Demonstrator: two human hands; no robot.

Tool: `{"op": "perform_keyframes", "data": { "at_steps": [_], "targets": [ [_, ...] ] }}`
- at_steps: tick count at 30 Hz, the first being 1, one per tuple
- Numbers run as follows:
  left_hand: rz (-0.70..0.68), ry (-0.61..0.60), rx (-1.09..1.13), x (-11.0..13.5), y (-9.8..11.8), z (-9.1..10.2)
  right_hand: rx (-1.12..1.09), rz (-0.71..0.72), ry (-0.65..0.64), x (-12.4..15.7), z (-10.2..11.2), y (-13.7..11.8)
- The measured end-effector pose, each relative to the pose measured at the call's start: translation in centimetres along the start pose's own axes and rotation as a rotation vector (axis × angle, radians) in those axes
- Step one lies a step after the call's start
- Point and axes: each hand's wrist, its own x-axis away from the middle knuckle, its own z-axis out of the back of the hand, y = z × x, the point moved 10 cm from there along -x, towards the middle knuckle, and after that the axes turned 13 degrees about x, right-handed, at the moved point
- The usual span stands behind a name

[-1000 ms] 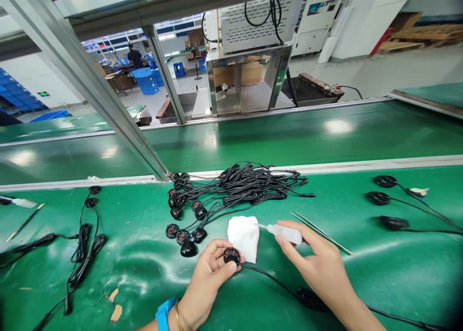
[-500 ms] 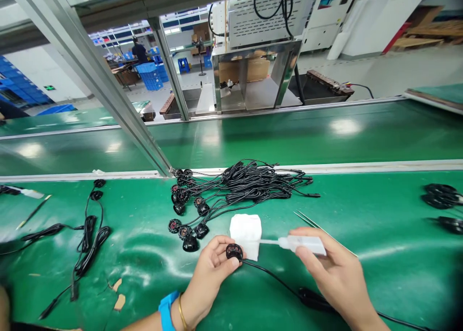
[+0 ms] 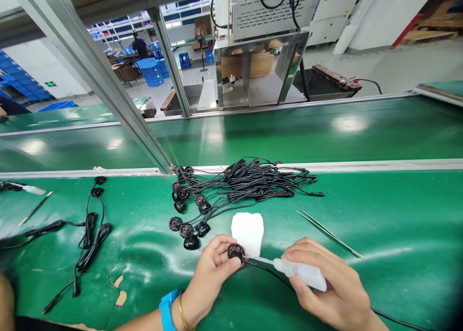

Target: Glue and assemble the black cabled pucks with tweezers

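Observation:
Between the thumb and fingers of my left hand [image 3: 214, 268] is a round black cable end piece [image 3: 236, 251], its open face turned up. A black cable [image 3: 265, 269] runs from it to the right and passes behind my right hand [image 3: 327, 280]. That hand is closed around a translucent white squeeze bottle [image 3: 302, 273] with a thin nozzle. The nozzle tip points left and lies at the right side of the round piece; whether it touches is too small to tell. Just behind them a folded white cloth [image 3: 249, 230] lies on the green bench.
A heap of bundled black cables [image 3: 258, 179] with round ends lies behind the cloth. Tweezers [image 3: 329, 233] rest to the right. More black cables [image 3: 88, 239] lie at left, near torn brown scraps [image 3: 120, 298]. A metal post [image 3: 108, 92] slants up at left; a green conveyor [image 3: 282, 138] runs behind.
My right hand has lowered the bottle and tilted it, bringing its nozzle down from over the cloth to the round piece. My left hand has stayed almost still.

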Motion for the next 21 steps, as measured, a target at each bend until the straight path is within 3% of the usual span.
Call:
{"op": "perform_keyframes", "data": {
  "at_steps": [21],
  "targets": [
    [0.027,0.006,-0.019,-0.2,-0.2,-0.1,0.095,0.147,-0.041,0.5,-0.3,-1.7]
  ]
}}
